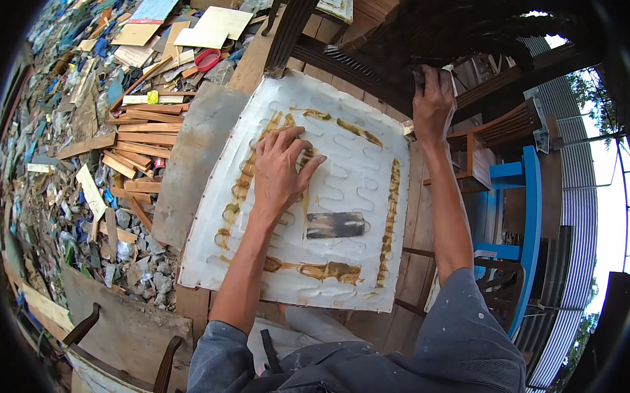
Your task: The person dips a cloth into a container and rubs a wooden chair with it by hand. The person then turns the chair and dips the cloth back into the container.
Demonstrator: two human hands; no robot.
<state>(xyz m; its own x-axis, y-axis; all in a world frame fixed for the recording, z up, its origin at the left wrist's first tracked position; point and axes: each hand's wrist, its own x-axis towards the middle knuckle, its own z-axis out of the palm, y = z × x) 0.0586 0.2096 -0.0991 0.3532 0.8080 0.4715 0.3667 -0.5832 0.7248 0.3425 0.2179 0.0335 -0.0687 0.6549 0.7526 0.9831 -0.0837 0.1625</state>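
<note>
A white padded seat panel with wavy spring outlines, brown glue-like streaks and a dark rectangular patch lies below me, joined to a dark wooden frame. My left hand rests on the panel's upper left part, fingers spread and slightly bent, holding nothing. At the upper right, my right hand has its fingers curled over the dark frame near the panel's corner. Shadow hides part of its fingertips.
Rubble, wood strips and a red ring-shaped object cover the left side. A grey board borders the panel. Blue furniture and a wooden chair stand at right. Another chair's legs show at lower left.
</note>
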